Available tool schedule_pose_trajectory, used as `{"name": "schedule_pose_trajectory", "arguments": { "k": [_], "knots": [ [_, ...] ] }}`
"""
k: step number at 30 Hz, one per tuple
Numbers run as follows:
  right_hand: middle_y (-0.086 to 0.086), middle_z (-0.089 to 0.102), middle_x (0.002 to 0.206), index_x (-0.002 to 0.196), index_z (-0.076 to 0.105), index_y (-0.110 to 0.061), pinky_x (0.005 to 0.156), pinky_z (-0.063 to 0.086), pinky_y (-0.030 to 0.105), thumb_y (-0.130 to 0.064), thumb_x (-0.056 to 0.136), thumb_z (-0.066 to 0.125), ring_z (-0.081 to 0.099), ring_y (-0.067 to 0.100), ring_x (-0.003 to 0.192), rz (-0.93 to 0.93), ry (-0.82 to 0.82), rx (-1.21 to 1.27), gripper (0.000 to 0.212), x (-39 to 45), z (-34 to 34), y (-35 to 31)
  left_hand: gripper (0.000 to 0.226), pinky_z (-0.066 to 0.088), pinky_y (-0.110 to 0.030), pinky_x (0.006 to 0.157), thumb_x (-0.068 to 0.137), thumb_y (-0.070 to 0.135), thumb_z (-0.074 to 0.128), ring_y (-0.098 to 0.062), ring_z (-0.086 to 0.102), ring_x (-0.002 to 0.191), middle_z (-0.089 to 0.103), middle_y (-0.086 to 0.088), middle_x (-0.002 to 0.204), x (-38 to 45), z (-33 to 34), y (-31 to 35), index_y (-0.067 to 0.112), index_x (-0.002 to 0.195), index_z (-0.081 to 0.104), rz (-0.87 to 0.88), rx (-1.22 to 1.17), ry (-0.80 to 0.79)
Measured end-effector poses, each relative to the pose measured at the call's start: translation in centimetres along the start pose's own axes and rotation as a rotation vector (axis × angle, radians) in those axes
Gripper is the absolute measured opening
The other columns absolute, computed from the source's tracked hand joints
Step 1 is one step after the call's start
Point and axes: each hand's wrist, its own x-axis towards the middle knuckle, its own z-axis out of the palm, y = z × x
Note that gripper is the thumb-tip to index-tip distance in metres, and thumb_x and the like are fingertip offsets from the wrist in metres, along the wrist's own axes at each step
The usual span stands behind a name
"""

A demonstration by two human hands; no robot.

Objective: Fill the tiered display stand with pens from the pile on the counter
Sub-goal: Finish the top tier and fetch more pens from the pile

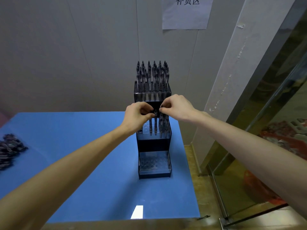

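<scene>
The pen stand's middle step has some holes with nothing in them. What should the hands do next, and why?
Probably push the pen pinched by the left hand down into its hole, with the right hand steadying the ones beside it. The middle tier still shows open holes on its left, the bottom tier holds none, and the pile waits on the counter.

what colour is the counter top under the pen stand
Blue, a plain matte blue counter with no pattern, seen best in the head view, around the dark stand.

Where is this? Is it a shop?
Probably a shop's restocking corner. A paper sign on the wall reads "restocking area", a tiered pen display stand sits on a blue counter, and a pile of pens waits nearby.
</scene>
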Motion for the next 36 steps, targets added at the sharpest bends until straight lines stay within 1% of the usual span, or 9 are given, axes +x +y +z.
{"name": "schedule_pose_trajectory", "arguments": {
  "k": [5,9,16,20,24,28,31,33,36],
  "knots": [
    [-0.004,0.076,0.089,0.101,0.078,-0.031,0.075,0.058,0.042,-0.032,0.092,0.056,0.068,0.018,0.082,-0.018,-0.041,-0.032,0.024,-0.1,0.5,-0.3,0.020,0.049,-0.005,0.071,0.082,0.025,0.086,0.001,0.068,0.081,0.075,0.009,0.088,0.1,-0.1,-0.2,0.016,0.099,0.078,-0.048,-0.021,-0.016],
    [-0.006,0.075,0.107,0.112,0.076,-0.026,0.084,0.056,0.037,-0.022,0.091,0.058,0.067,0.016,0.095,-0.019,-0.053,-0.060,0.028,0.0,0.0,-0.6,0.022,0.056,-0.017,0.078,0.081,0.028,0.087,-0.001,0.070,0.082,0.075,0.010,0.088,0.3,-0.2,-0.1,0.018,0.098,0.078,-0.060,-0.020,-0.027],
    [-0.011,0.074,0.092,0.099,0.079,-0.029,0.078,0.057,0.035,-0.040,0.092,0.066,0.067,0.011,0.086,0.003,0.000,-0.034,0.019,0.2,0.2,-0.5,0.023,0.061,-0.030,0.082,0.080,0.034,0.087,-0.002,0.070,0.083,0.075,0.012,0.086,0.6,0.0,-0.2,0.021,0.096,0.077,-0.096,-0.020,-0.051],
    [-0.009,0.076,0.095,0.097,0.080,-0.030,0.080,0.057,0.037,-0.035,0.092,0.066,0.068,0.013,0.090,0.053,0.031,0.014,0.016,0.3,0.6,-0.4,0.022,0.061,-0.033,0.081,0.080,0.035,0.087,-0.001,0.070,0.082,0.074,0.014,0.085,0.4,0.0,-0.5,0.021,0.094,0.077,-0.121,-0.024,-0.044],
    [-0.005,0.076,0.102,0.103,0.080,-0.025,0.078,0.056,0.035,-0.032,0.096,0.063,0.068,0.017,0.091,0.058,-0.018,-0.052,0.020,0.3,0.2,-1.0,0.027,0.060,-0.031,0.082,0.081,0.039,0.086,0.000,0.069,0.084,0.073,0.014,0.088,-0.1,-0.3,-0.2,0.021,0.099,0.076,-0.128,-0.015,-0.057],
    [-0.004,0.075,0.106,0.111,0.076,-0.023,0.082,0.055,0.035,-0.031,0.098,0.056,0.068,0.019,0.095,0.047,0.081,-0.050,0.025,-1.3,0.1,-1.6,0.036,0.049,-0.021,0.082,0.084,0.040,0.081,-0.004,0.060,0.094,0.064,0.010,0.105,-1.6,-1.1,0.1,0.020,0.112,0.069,0.073,0.119,0.058],
    [-0.002,0.071,0.119,0.123,0.070,-0.018,0.090,0.053,0.036,-0.027,0.099,0.055,0.064,0.019,0.110,-0.085,0.109,-0.121,0.030,-3.5,0.1,-2.0,0.025,0.049,-0.028,0.083,0.094,0.033,0.070,-0.013,0.055,0.101,0.058,0.005,0.112,-3.1,-2.5,0.0,0.017,0.113,0.065,0.216,0.285,0.126],
    [0.002,0.065,0.131,0.132,0.064,-0.014,0.103,0.047,0.042,-0.029,0.100,0.056,0.053,0.022,0.129,-0.198,0.108,-0.229,0.037,-4.7,0.3,-2.3,0.026,0.049,-0.037,0.086,0.097,0.032,0.065,-0.022,0.054,0.105,0.057,-0.001,0.117,-4.5,-3.7,-0.3,0.014,0.117,0.063,0.266,0.490,0.119],
    [0.005,0.049,0.150,0.146,0.050,-0.012,0.119,0.031,0.044,-0.034,0.100,0.054,0.027,0.026,0.151,-0.257,0.065,-0.341,0.051,-6.4,1.2,-3.1,0.039,0.046,-0.042,0.094,0.098,0.039,0.060,-0.031,0.053,0.113,0.054,-0.008,0.128,-7.3,-5.8,-0.9,0.011,0.125,0.060,0.240,0.785,-0.016]
  ]
}}
